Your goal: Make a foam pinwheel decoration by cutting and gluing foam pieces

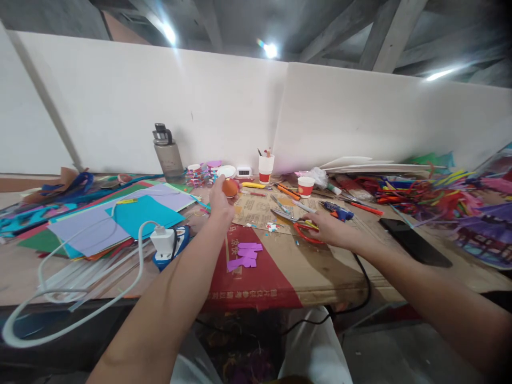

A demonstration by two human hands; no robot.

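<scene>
The left hand (221,202) covers much of a small orange ball (230,188), so only its right side shows. The hand is seen from behind, and its fingers are hard to make out. The grip looks curled on the ball, thumb up near the top. The ball sits at the far middle of the table (320,269), just in front of a white round dish (226,171).

The right hand (328,228) lies on red-handled scissors (298,223). Its fingers cover part of the red loops, so it is not clear if they go through them. The grip is loose and partly bent. The gray blades point left, away from the hand, and rest on a sheet of brown printed cardboard (256,210).

Purple paper bits (245,255) lie near the table's front edge, between the 2 arms. A white plug with a thick white cord (162,240) sits to the left, beside blue and lilac paper sheets (120,218). A gray water bottle (167,154) stands at the white wall. 2 red and white paper cups (305,186) stand behind the scissors. A blue glue gun (338,211) lies just past the right hand. A black phone (414,242) lies flat on the right, and bright paper strips (420,200) pile up beyond it.
</scene>
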